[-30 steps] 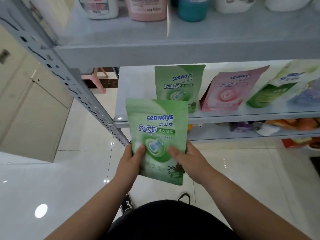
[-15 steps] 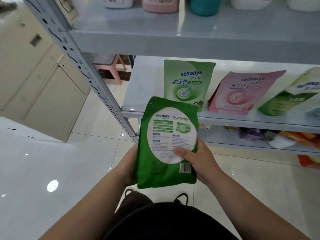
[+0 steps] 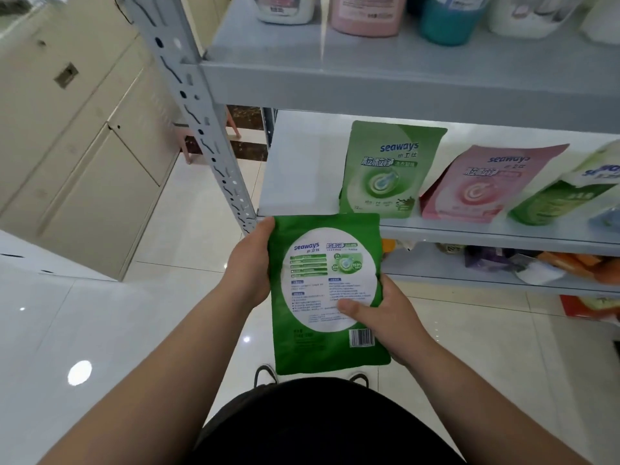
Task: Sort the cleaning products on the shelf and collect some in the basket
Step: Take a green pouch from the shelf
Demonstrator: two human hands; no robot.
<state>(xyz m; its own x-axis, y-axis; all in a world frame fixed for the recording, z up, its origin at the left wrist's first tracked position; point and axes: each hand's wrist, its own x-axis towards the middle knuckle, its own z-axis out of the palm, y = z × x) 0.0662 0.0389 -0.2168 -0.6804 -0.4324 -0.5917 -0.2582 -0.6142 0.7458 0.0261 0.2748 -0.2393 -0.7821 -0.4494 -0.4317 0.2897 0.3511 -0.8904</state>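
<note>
- You hold the green pouch [image 3: 327,293] at the front edge of the middle shelf [image 3: 469,229], back label up, near its twin pouch [image 3: 385,169] standing there
- Your left hand [image 3: 250,266] clasps the left edge, fingers hidden behind; your right hand [image 3: 385,317] pinches the lower right corner, thumb flat on the label
- This looks like the checking step; next, choose shelf or basket, and no basket is in view
</note>
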